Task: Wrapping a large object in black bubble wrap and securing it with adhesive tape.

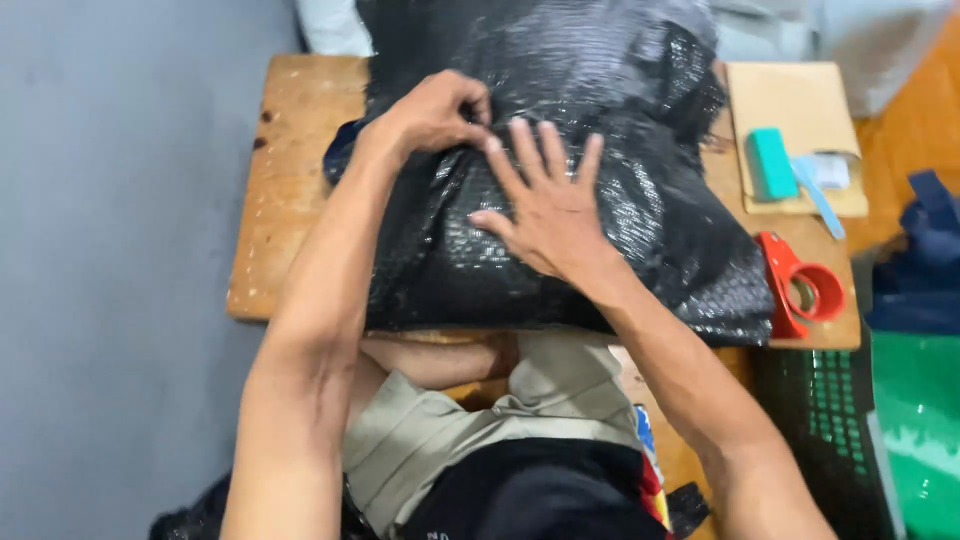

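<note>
A bulky parcel wrapped in black bubble wrap (600, 120) lies on a small wooden table (290, 180). My left hand (435, 112) is curled at the parcel's upper left, its fingertips pinching a fold of the wrap. My right hand (545, 205) presses flat on the middle of the parcel with fingers spread, just beside the left hand's fingertips. The parcel covers most of the tabletop and overhangs its near edge.
A red tape dispenser (800, 285) sits at the table's right edge. Behind it lies a tan envelope (790, 105) bearing a teal block (772, 162) and a light blue cutter (820, 195). A green bin (915, 420) stands at right; grey floor at left.
</note>
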